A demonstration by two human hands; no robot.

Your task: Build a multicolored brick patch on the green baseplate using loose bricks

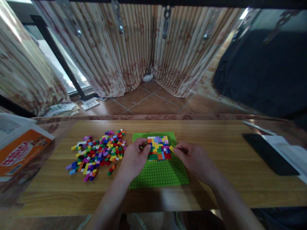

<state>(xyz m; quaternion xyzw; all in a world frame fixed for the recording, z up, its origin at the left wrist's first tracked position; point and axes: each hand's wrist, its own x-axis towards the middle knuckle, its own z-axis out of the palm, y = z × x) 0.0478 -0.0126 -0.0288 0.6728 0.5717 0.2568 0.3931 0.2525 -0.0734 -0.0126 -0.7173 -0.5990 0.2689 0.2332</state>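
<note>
A green studded baseplate (163, 175) lies on the wooden table, with a patch of many-coloured bricks (158, 147) built on its upper middle. Between the thumb and fingers of my right hand (192, 156) is a small yellow brick (171, 149), just right of the patch. My left hand (135, 155) is at the patch's left edge, its thumb and fingertips curled close together. Whatever may be between those fingertips is hidden. Loose bricks (96, 156) of several colours are heaped left of the baseplate.
The wooden table (216, 137) extends to both sides. At its right lie a dark flat pad (270, 153) and white paper (287, 150). A white and orange box (21, 150) stands at the left. Striped curtains (107, 48) hang beyond the tiled floor.
</note>
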